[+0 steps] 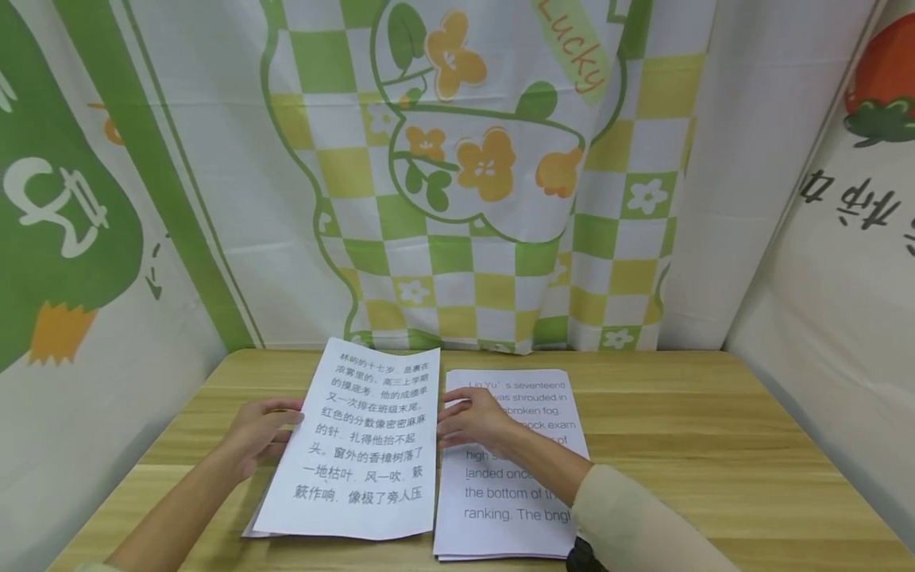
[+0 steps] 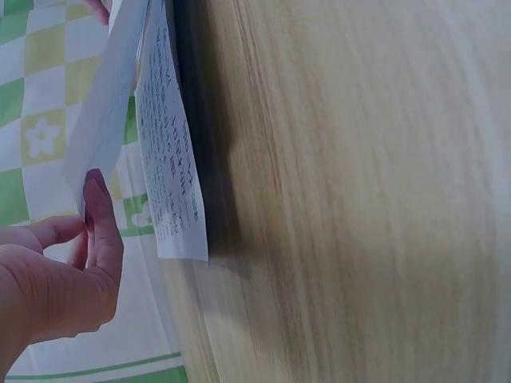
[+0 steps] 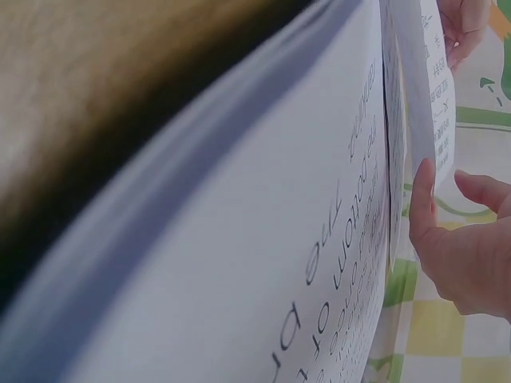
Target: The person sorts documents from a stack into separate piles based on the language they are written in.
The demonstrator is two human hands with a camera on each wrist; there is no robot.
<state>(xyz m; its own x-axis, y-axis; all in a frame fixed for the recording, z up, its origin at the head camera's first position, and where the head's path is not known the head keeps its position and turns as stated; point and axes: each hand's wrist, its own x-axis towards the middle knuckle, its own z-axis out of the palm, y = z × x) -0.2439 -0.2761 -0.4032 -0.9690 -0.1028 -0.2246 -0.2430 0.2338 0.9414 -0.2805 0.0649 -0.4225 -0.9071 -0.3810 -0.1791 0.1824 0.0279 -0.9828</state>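
Observation:
A white paper sheet printed with Chinese text (image 1: pixel 364 445) is raised and tilted over the left part of the table. At its left edge my left hand (image 1: pixel 260 433) pinches the paper between thumb and fingers, as the left wrist view shows (image 2: pixel 72 271). On its right edge rest the fairly straight fingers of my right hand (image 1: pixel 475 421), the thumb apart from them in the right wrist view (image 3: pixel 467 247). Under the raised sheet lies more printed paper (image 2: pixel 172 175). Below my right hand lies a stack of English-text sheets (image 1: pixel 500 536), partly covered by that hand and forearm.
The wooden table (image 1: pixel 672 445) runs out to the right of the stack. A patterned curtain (image 1: pixel 479 278) hangs along its back edge, with more printed cloth (image 1: pixel 822 318) at the sides. A dark object (image 1: pixel 584 556) shows below my right sleeve.

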